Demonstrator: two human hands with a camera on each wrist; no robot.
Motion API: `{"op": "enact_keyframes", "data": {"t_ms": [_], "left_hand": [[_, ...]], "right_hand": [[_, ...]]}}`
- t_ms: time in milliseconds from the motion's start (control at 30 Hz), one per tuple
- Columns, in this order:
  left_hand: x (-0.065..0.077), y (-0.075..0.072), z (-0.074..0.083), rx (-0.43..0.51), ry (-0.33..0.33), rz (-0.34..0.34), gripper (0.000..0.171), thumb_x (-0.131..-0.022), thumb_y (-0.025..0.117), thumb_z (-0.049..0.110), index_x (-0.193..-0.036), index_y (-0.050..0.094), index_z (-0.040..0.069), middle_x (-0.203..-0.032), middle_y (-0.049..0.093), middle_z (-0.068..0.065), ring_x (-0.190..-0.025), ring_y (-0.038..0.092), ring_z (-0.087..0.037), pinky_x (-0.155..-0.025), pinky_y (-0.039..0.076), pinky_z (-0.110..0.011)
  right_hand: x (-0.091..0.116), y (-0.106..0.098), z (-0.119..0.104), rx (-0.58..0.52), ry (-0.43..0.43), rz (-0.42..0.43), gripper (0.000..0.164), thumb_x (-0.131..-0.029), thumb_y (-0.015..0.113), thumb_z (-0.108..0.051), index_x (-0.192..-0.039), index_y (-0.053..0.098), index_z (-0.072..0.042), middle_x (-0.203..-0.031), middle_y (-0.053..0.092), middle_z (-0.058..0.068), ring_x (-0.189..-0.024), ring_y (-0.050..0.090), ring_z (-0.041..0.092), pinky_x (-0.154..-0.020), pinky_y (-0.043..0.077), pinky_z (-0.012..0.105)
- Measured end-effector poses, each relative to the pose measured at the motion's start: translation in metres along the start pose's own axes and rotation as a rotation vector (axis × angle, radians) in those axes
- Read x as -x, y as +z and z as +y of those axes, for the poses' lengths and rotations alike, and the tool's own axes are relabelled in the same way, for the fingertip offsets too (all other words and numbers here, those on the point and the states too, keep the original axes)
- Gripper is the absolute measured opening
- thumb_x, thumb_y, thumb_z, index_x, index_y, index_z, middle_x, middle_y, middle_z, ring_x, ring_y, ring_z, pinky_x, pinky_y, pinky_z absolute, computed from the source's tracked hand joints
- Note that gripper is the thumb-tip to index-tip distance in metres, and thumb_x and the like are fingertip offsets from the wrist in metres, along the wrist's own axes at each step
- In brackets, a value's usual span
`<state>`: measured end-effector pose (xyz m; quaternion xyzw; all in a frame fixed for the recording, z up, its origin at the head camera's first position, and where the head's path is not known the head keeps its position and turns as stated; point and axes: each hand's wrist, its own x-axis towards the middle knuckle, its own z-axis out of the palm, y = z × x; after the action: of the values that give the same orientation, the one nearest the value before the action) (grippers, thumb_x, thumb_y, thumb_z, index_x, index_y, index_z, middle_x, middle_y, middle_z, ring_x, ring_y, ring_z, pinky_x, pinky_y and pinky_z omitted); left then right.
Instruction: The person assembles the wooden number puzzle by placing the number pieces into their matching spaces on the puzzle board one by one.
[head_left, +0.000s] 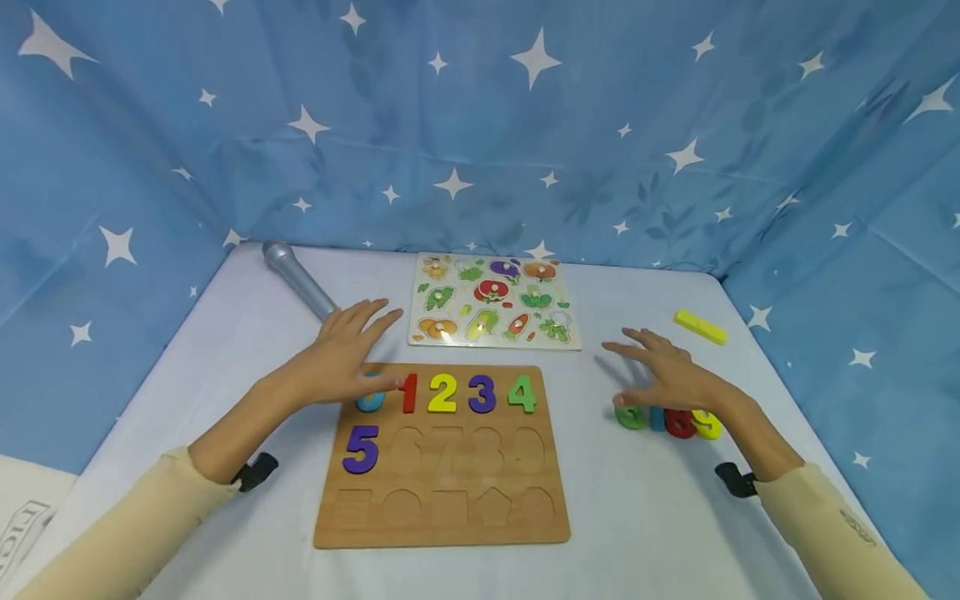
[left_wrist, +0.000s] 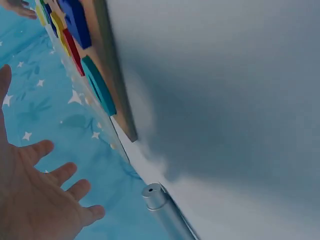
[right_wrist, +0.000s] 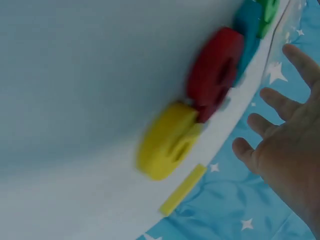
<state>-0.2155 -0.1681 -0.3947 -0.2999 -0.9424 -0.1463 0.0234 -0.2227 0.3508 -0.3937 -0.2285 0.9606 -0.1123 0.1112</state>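
Wooden number board (head_left: 427, 481) on white surface (head_left: 637, 517): numerals 0 to 5 (head_left: 442, 407) seated | number recesses (head_left: 448, 450) 6–9 and five shape recesses (head_left: 402, 507) unfilled | four loose numerals (head_left: 680, 424) near right hand (head_left: 663, 371) | left hand (head_left: 337, 358) over board's upper-left | both hands empty, fingers spread
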Motion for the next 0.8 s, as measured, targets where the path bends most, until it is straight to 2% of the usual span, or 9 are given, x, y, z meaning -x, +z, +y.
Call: {"op": "enact_keyframes", "data": {"t_ms": [67, 167, 300, 433, 567, 800], "left_hand": [[0.02, 0.003, 0.002, 0.025, -0.011, -0.025, 0.099, -0.083, 0.066, 0.066, -0.158, 0.024, 0.015, -0.16, 0.017, -0.017, -0.144, 0.014, -0.044, -0.109, 0.011, -0.069], [0.043, 0.007, 0.002, 0.054, -0.043, -0.044, 0.1, -0.08, 0.068, 0.067, -0.157, 0.027, 0.016, -0.16, 0.017, -0.016, -0.144, 0.013, -0.043, -0.109, 0.01, -0.068], [0.07, 0.016, 0.0, 0.084, -0.078, -0.083, 0.105, -0.075, 0.068, 0.074, -0.155, 0.032, 0.016, -0.16, 0.017, -0.015, -0.144, 0.013, -0.044, -0.109, 0.01, -0.068], [0.094, 0.021, -0.002, 0.109, -0.106, -0.118, 0.108, -0.071, 0.067, 0.078, -0.153, 0.036, 0.015, -0.16, 0.016, -0.016, -0.143, 0.013, -0.047, -0.108, 0.011, -0.07], [0.105, 0.025, -0.003, 0.103, -0.114, -0.144, 0.109, -0.068, 0.066, 0.081, -0.152, 0.04, 0.016, -0.159, 0.018, -0.018, -0.141, 0.015, -0.048, -0.107, 0.012, -0.071], [0.109, 0.023, -0.007, 0.078, -0.125, -0.19, 0.115, -0.066, 0.063, 0.085, -0.153, 0.037, 0.014, -0.156, 0.021, -0.021, -0.14, 0.018, -0.05, -0.105, 0.014, -0.071]], "right_hand": [[0.02, 0.01, 0.004, -0.019, -0.006, 0.0, 0.089, -0.076, 0.076, -0.062, -0.149, 0.046, -0.021, -0.157, 0.025, 0.022, -0.139, 0.018, 0.052, -0.094, 0.017, 0.081], [0.038, 0.023, 0.01, -0.03, -0.004, 0.037, 0.085, -0.074, 0.079, -0.061, -0.145, 0.052, -0.022, -0.154, 0.031, 0.02, -0.138, 0.023, 0.05, -0.093, 0.022, 0.079], [0.054, 0.04, 0.013, -0.058, 0.012, 0.077, 0.081, -0.075, 0.08, -0.058, -0.142, 0.055, -0.021, -0.151, 0.036, 0.02, -0.135, 0.028, 0.049, -0.092, 0.027, 0.075], [0.06, 0.046, 0.012, -0.083, 0.018, 0.104, 0.076, -0.078, 0.079, -0.056, -0.14, 0.057, -0.019, -0.15, 0.037, 0.021, -0.133, 0.031, 0.049, -0.091, 0.028, 0.074], [0.064, 0.049, 0.011, -0.088, 0.008, 0.128, 0.072, -0.079, 0.078, -0.055, -0.138, 0.06, -0.018, -0.148, 0.04, 0.02, -0.132, 0.033, 0.048, -0.09, 0.029, 0.074], [0.057, 0.045, 0.001, -0.089, -0.01, 0.157, 0.068, -0.08, 0.08, -0.05, -0.135, 0.062, -0.015, -0.147, 0.041, 0.019, -0.132, 0.033, 0.048, -0.09, 0.029, 0.072]]}}
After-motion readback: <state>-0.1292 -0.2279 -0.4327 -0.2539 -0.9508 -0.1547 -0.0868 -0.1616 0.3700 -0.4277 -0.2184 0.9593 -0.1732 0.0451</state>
